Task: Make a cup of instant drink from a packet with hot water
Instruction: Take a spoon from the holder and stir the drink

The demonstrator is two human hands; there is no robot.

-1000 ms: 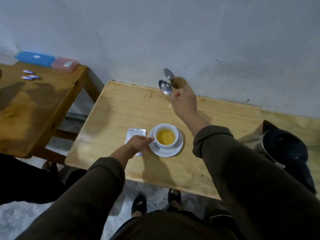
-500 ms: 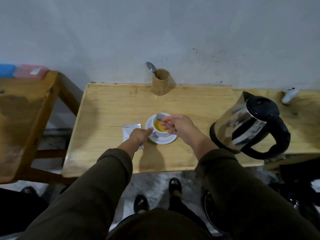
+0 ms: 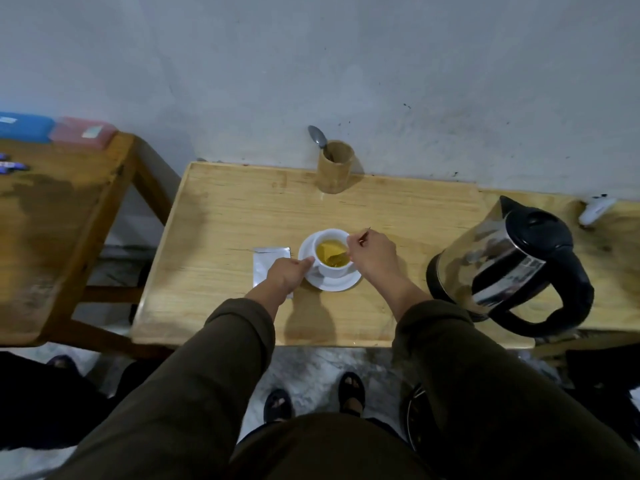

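Observation:
A white cup [image 3: 333, 270] of yellow drink stands on a white saucer [image 3: 337, 285] in the middle of the light wooden table [image 3: 221, 230]. My right hand [image 3: 372, 258] holds a spoon [image 3: 341, 256] whose bowl is down in the drink; its handle tip sticks out behind my fingers. My left hand [image 3: 287, 273] grips the cup's left side at the handle. A silver packet [image 3: 268, 259] lies flat just left of the saucer, partly under my left hand.
A steel kettle [image 3: 502, 268] with black handle stands at the right. A bamboo holder [image 3: 336, 171] with one spoon [image 3: 318, 136] is at the wall. A darker wooden table [image 3: 52, 216] with blue and pink boxes stands left. A white object [image 3: 597, 210] lies far right.
My right hand took a spoon from the holder at the wall, carried it down to the cup and put it into the drink. My left hand stayed at the cup.

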